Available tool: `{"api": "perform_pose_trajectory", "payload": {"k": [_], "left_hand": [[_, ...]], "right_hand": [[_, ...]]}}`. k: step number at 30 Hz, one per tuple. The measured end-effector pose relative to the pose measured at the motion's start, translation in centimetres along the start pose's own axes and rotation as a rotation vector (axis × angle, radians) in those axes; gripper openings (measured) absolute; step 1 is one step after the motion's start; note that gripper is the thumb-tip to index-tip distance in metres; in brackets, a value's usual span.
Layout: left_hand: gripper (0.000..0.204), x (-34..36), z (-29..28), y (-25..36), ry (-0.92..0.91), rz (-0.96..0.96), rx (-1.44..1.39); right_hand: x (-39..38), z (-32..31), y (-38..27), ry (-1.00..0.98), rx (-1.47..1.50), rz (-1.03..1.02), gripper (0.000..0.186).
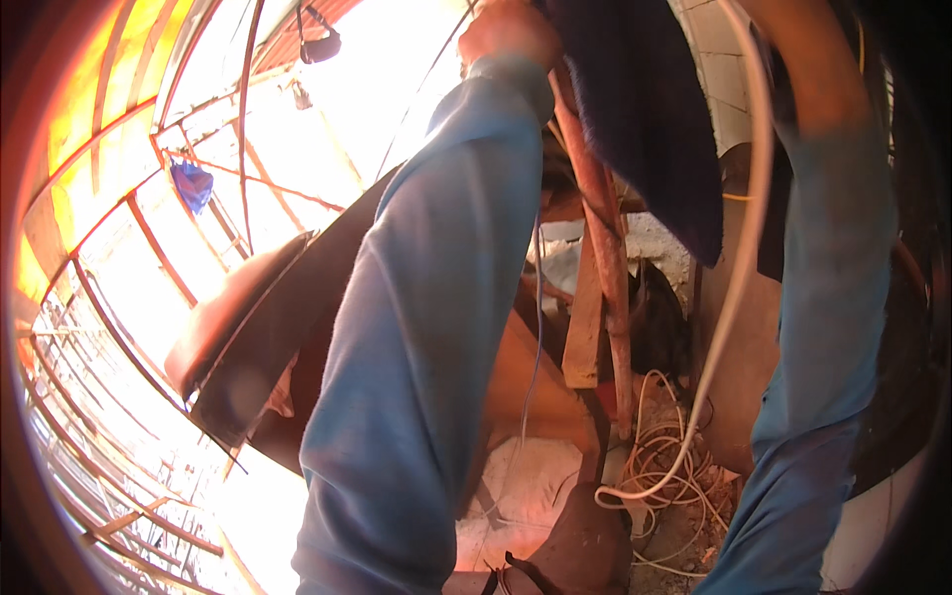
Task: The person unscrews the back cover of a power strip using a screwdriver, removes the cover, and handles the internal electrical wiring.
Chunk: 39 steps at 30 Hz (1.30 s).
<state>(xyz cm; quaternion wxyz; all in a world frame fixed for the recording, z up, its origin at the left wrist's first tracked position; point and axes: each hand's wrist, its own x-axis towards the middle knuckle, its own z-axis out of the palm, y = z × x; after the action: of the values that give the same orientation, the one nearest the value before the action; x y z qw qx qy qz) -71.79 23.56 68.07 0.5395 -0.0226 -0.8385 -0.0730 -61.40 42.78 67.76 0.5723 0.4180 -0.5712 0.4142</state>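
My left arm, in a blue sleeve, reaches up through the middle to the top edge. There my left hand [508,35] is closed, its fingers curled, and what it grips is hidden. Right beside it hang a dark navy cloth [645,119] and the upper end of a rusty reddish pole [598,198]. My right arm rises along the right side. Only the bare wrist and lower part of my right hand [805,64] show at the top edge; its fingers are cut off. A thick pale cable [746,253] hangs just left of that arm.
Loops of pale cable [656,451] lie on the rubble-strewn ground below. A short wooden plank [583,327] leans by the pole. Left of my arm stands a large brown curved panel [263,347]. Farther left are metal bars and a blue bag [191,185] against strong glare.
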Motion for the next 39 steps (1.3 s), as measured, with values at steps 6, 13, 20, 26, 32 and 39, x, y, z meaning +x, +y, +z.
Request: {"api": "perform_pose_trajectory", "payload": {"k": [6, 13, 20, 26, 32, 39], "left_hand": [[0.048, -14.4, -7.7, -0.3, 0.202, 0.220, -0.181], [0.030, -34.3, -12.2, -6.7, -0.429, 0.628, -0.580], [0.022, -54.5, -16.2, -15.1, -0.805, 0.347, -0.776], [0.040, -65.7, -31.4, -31.6, -1.059, -0.411, -0.413], [0.043, -74.6, -45.6, -36.5, -0.496, -0.941, -0.416], [0.042, -76.7, -56.5, -34.5, -0.312, -1.099, -0.242]], "right_hand": [[-27.3, 1.0, 4.8, -0.406, 0.800, 0.608, 0.049], [-38.7, 12.9, -12.0, -1.968, 0.850, 0.311, 0.049], [-50.6, 18.7, -21.4, -2.241, 0.737, 0.182, 0.039], [-63.6, 22.6, -26.1, -2.332, 0.542, 0.062, 0.031], [-75.3, 22.3, -32.3, -2.620, 0.156, -0.342, 0.028], [-78.3, 23.6, -44.7, -2.354, 0.394, -0.245, 0.029]]}}
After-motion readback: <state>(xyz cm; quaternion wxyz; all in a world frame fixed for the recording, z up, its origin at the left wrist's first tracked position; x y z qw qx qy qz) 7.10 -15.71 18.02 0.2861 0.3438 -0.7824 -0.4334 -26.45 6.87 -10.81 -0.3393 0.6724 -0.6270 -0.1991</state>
